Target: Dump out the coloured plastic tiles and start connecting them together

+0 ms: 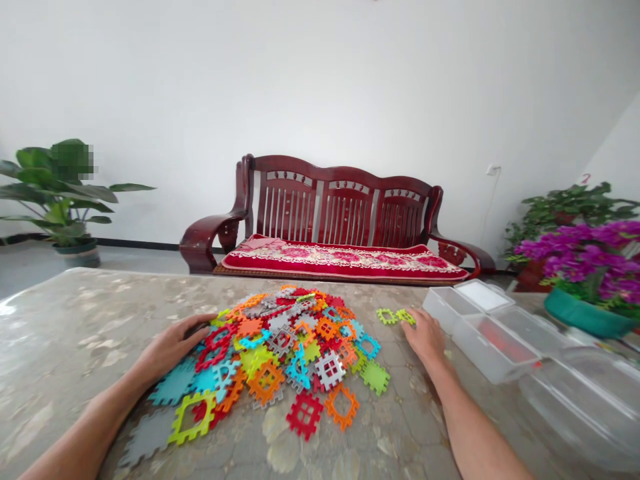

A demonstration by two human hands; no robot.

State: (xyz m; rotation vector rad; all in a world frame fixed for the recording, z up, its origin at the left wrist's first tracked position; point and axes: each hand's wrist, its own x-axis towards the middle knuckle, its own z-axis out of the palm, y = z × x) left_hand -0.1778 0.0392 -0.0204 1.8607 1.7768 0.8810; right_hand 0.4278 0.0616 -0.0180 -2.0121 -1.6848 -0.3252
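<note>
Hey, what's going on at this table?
A jumbled pile of colourful toothed pieces covers part of a table. A person's left hand is at its left edge; the right hand has its fingers at one of two lime-green pieces set apart from the pile, though any grip is unclear. Clear boxes stand further right.

Notched multicoloured tiles (310, 351), heaped, lime pair (405, 316) apart

Red, orange, lime, turquoise and grey across toothed tiles (257, 360). Floral print on grey-beige worktop (75, 347). Red with pink-and-white florals on seat cover (340, 259).
</note>
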